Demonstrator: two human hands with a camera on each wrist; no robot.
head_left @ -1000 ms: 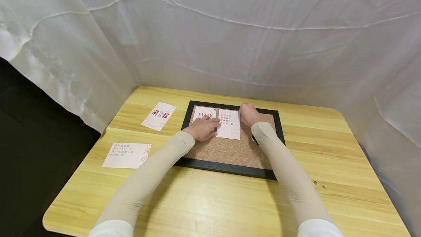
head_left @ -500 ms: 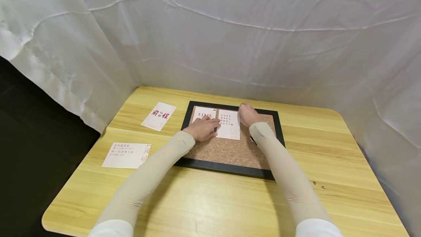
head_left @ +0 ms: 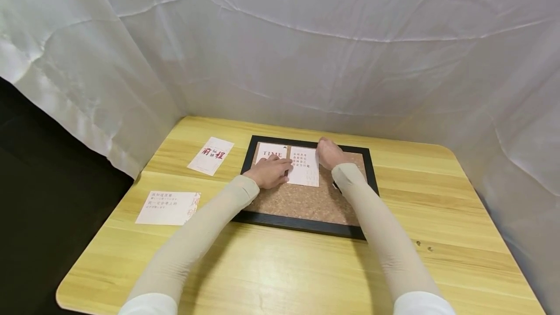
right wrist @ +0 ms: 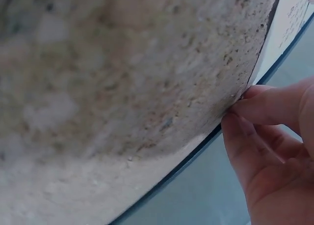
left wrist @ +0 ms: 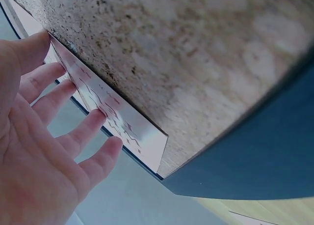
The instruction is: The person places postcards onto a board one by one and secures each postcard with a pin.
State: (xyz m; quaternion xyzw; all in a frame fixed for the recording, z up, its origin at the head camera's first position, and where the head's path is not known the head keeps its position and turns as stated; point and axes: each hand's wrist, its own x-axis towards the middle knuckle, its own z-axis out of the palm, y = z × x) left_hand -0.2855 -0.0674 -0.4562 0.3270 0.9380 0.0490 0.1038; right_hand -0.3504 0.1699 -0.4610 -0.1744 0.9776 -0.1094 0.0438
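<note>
A black-framed corkboard [head_left: 302, 203] lies flat on the table. Two white cards sit side by side on its upper part: the TIME card [head_left: 272, 150] with a dark pin [head_left: 285, 147] in its top right corner, and a text card [head_left: 304, 174] to its right. My left hand [head_left: 268, 171] rests across the TIME card, its thumb and fingers spread over the cards, as the left wrist view also shows. At the text card's top right corner, my right hand [head_left: 331, 153] pinches a tiny thing between thumb and forefinger; it seems a small pin, almost wholly hidden by the fingertips [right wrist: 240, 109].
Two more printed cards, one upright [head_left: 211, 155] and one sideways [head_left: 168, 207], lie on the wooden table [head_left: 271, 276] left of the board. Two small shiny pins [head_left: 424, 246] are at the right. Behind the table hangs a pale curtain [head_left: 306, 62].
The right hand has shifted very slightly left at the text card's corner. The left hand and the cards stay in place.
</note>
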